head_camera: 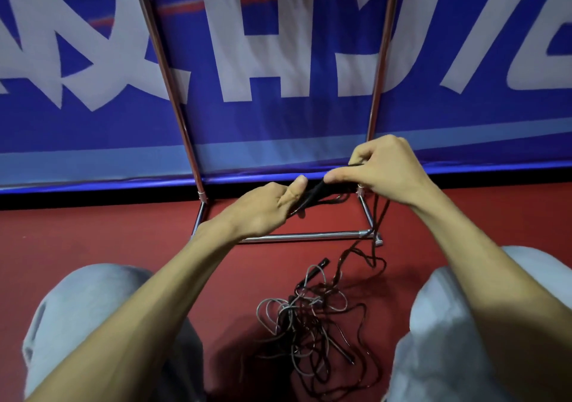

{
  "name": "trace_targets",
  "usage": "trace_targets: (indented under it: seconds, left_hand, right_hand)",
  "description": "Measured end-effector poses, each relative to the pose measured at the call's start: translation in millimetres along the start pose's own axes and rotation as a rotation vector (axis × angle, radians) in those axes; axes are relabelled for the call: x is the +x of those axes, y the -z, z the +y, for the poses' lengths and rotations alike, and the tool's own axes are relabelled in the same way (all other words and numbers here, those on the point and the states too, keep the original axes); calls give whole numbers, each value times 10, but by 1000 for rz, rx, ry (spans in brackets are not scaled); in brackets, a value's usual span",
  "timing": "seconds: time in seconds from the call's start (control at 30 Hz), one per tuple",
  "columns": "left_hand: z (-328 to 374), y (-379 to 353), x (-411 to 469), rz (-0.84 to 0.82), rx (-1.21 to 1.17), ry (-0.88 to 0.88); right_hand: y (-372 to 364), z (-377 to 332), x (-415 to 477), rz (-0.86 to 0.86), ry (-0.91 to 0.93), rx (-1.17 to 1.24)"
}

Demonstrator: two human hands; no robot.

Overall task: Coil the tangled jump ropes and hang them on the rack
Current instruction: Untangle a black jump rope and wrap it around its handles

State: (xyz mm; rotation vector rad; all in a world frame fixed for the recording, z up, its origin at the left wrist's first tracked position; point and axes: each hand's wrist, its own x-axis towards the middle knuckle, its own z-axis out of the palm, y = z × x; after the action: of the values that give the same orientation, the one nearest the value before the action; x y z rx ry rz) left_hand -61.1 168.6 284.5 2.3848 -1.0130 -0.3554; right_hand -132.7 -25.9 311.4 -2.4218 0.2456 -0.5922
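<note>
Two hands raised before the one rack (pixel 297 237), left hand (pixel 263 206) and right hand (pixel 380 169) both with fingers pinched on the black handles (pixel 312 196), likely drawing one rope clear of the tangle (pixel 312 318) on the floor (pixel 93 231) between the knees, where grey and dark cords suggest at least two ropes.

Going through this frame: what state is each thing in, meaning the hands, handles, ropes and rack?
Left hand: grips the black handles.
Right hand: pinches the handles' other end.
Black handles: held together between both hands, off the floor.
Held rope: uncoiled, trailing down to the pile.
Pile of ropes: tangled, on the floor.
Rack: standing upright, top out of view.
</note>
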Motion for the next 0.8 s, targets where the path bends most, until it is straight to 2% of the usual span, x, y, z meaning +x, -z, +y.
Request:
trace_targets:
  seconds: [0.1,0.2,0.3,0.43,0.63,0.8]
  left_hand:
    - [92,-9,-90,-27,27,-80]
    - [147,-9,-130,-14,-51,-118]
    - [102,26,-122,35,-250,-119]
    - [55,47,-94,138,-550,-84]
    - [28,210,-66,399,-821,24]
    - [-169,235,2,577,-626,103]
  right_hand:
    - [-67,36,30,25,-89,92]
    - [-178,56,48,19,-180,262]
    - [-280,76,50,-20,-255,456]
    - [-311,10,16,-88,-263,494]
    - [-323,-184,-116,-478,-143,434]
    - [-275,-312,-223,-827,-104,225]
